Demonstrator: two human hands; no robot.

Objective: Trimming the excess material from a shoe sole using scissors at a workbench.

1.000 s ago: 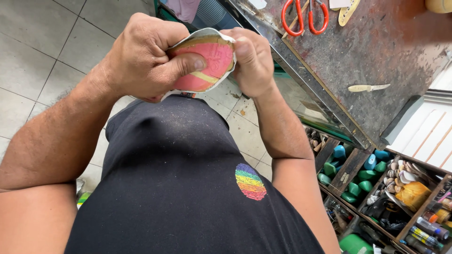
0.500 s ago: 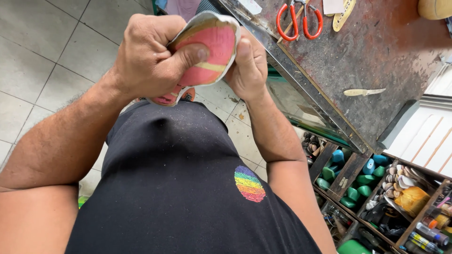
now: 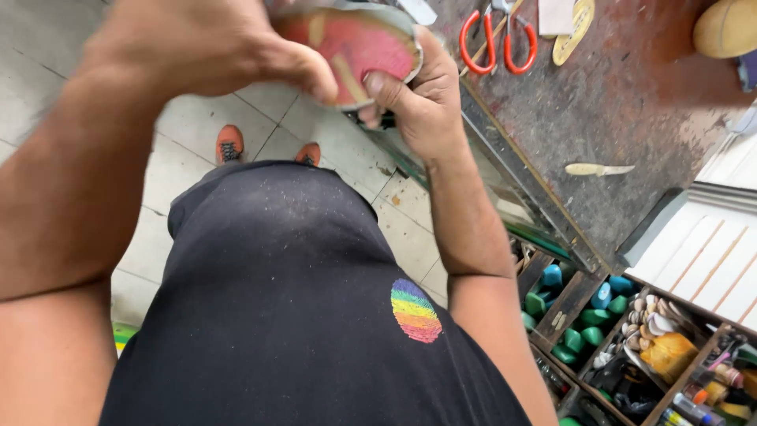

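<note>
Now that I have lifted the pink shoe sole higher and closer, my left hand and right hand both pinch its edges, above the floor beside the surface.

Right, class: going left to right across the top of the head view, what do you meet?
Left hand → pink sole piece → right hand → red-handled scissors → pale sole cut-out → tan rounded object.
</note>
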